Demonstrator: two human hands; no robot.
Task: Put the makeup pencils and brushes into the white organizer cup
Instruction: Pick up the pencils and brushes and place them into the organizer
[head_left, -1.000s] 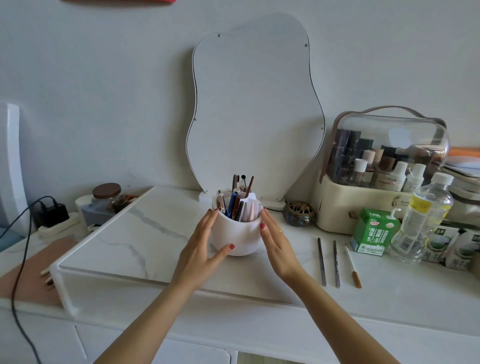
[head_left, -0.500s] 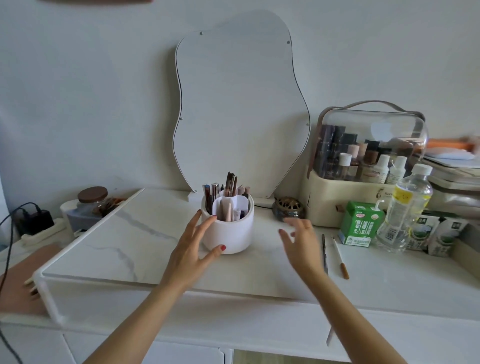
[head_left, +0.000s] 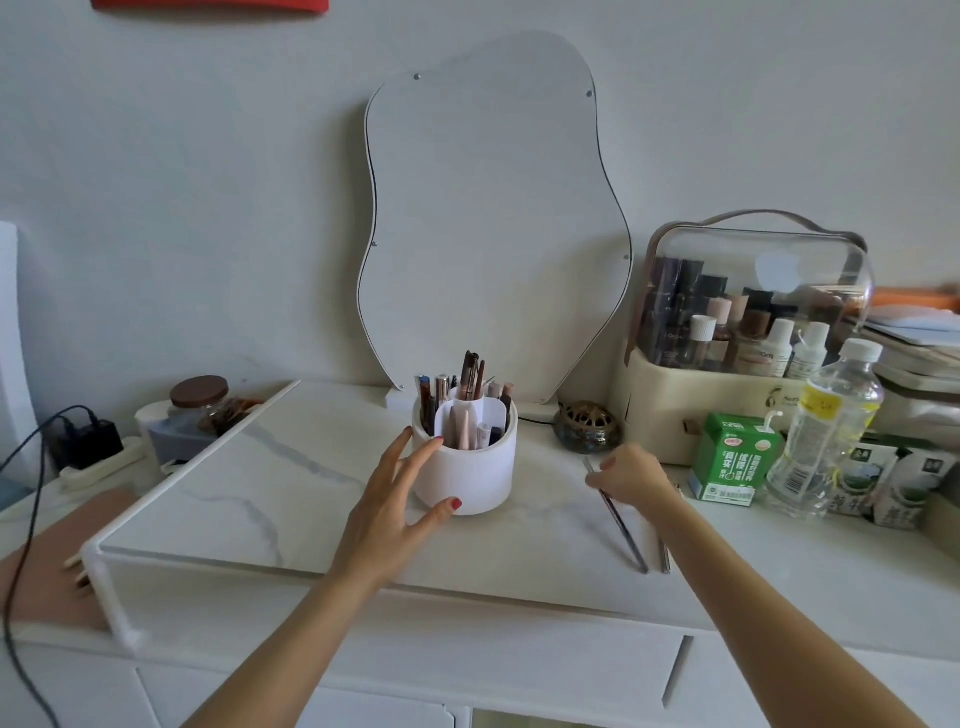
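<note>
The white organizer cup (head_left: 480, 475) stands on the marble board (head_left: 270, 478), holding several pencils and brushes (head_left: 470, 400) upright in its compartments. My left hand (head_left: 397, 496) rests against the cup's left side, fingers spread, thumb at its base. My right hand (head_left: 631, 475) is to the right of the cup, fingers pinched on the upper end of a dark makeup pencil (head_left: 623, 525) that slants down to the table. A second thin pencil (head_left: 664, 553) lies beside it, partly hidden by my right wrist.
A wavy mirror (head_left: 488, 228) leans on the wall behind the cup. To the right stand a clear-lidded cosmetics case (head_left: 748, 332), a small brass burner (head_left: 587, 427), a green carton (head_left: 735, 457) and a water bottle (head_left: 826, 431). A jar (head_left: 200, 410) and charger cable (head_left: 31, 499) sit left.
My right hand left the cup, moved right and closed on a dark pencil lying on the table. My left hand stays at the cup's left side.
</note>
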